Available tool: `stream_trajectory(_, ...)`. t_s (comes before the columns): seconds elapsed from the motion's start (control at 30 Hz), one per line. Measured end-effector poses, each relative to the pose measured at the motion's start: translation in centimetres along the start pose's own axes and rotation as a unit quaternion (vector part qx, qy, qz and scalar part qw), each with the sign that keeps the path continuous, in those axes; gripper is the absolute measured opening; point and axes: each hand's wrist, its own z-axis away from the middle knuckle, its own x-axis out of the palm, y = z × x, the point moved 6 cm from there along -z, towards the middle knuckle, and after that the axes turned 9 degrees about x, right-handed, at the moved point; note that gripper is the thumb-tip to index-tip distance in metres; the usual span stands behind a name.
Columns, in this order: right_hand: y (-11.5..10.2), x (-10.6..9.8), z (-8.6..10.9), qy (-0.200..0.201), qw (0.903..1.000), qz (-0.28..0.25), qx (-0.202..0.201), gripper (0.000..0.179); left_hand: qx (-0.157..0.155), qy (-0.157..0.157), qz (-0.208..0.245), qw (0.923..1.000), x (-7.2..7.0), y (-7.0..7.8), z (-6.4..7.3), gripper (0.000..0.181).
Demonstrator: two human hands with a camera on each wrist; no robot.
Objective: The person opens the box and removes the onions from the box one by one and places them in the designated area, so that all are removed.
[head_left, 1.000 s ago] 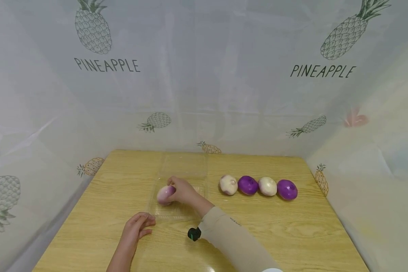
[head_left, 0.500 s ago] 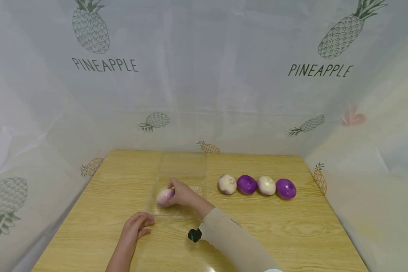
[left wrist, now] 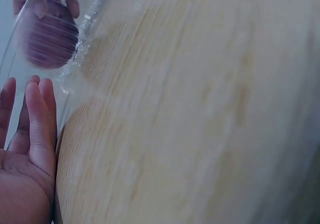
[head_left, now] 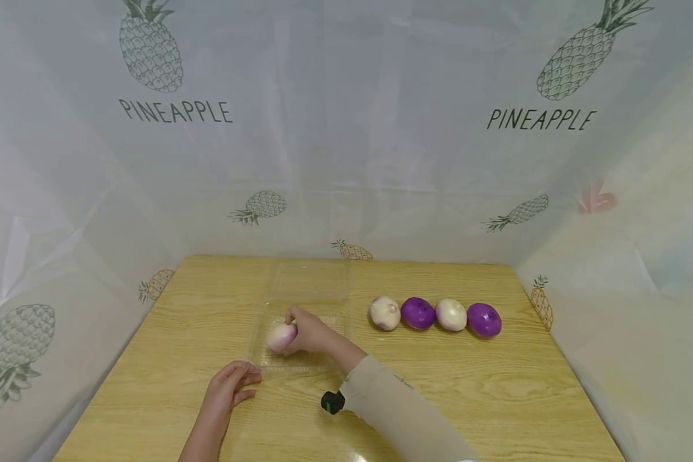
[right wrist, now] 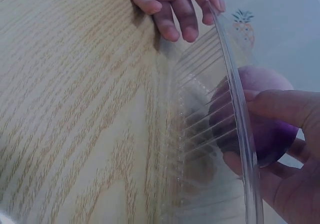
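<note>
My right hand (head_left: pixel 312 333) grips a purple-and-white turnip (head_left: pixel 280 338) inside the left part of a clear plastic clamshell container (head_left: pixel 323 369). In the right wrist view, thumb and fingers curl round the turnip (right wrist: pixel 270 119), partly seen through the clear ribbed wall. At the container's front left corner lies my left hand (head_left: pixel 228 385), fingers fairly straight and fingertips right at the rim. The left wrist view shows the left hand (left wrist: pixel 30 149) beside the container wall, with the turnip (left wrist: pixel 50 38) behind the plastic.
Right of the container, several turnips stand in a row: a whitish one (head_left: pixel 385 314), a purple one (head_left: pixel 418 314), another whitish one (head_left: pixel 452 315) and another purple one (head_left: pixel 484 320). The clear lid (head_left: pixel 308 279) lies folded back on the wooden table (head_left: pixel 468 404). A pineapple-print sheet (head_left: pixel 369 160) surrounds the table.
The right hand has turned and lowered the turnip slightly within the container. The left hand stays at the corner. The head view has shifted a little.
</note>
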Motion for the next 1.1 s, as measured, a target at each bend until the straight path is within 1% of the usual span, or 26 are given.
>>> stream_trajectory(0.27,0.4,-1.3,1.1,0.018,0.9993,-0.030,-0.008,0.055,-0.006,-0.003,0.000,1.0000,0.2,0.0,-0.1,0.022)
stream_trajectory(0.4,0.9,-2.0,1.4,0.019,0.9991,-0.034,-0.013,0.058,-0.007,-0.003,-0.005,1.0000,0.1,0.1,0.0,0.025)
stream_trajectory(0.6,1.3,-2.9,2.0,0.012,0.9994,-0.023,-0.025,0.064,-0.007,-0.003,-0.015,0.9999,-0.1,0.2,0.2,0.032)
stream_trajectory(0.7,1.3,-3.4,2.4,0.013,0.9991,-0.019,-0.035,0.067,-0.008,-0.006,-0.014,0.9998,-0.2,0.1,0.2,0.031)
stream_trajectory(0.87,1.5,-4.1,3.4,0.022,0.9982,0.005,-0.055,0.071,-0.010,-0.010,-0.014,0.9998,-0.1,0.1,0.2,0.028)
stream_trajectory(0.97,1.5,-4.5,4.1,0.027,0.9973,0.018,-0.065,0.071,-0.015,-0.009,-0.011,0.9998,0.0,0.0,0.1,0.026)
stream_trajectory(1.1,1.6,-5.1,5.0,0.033,0.9966,0.033,-0.068,0.070,-0.018,-0.013,-0.010,0.9997,0.0,-0.1,0.1,0.026)
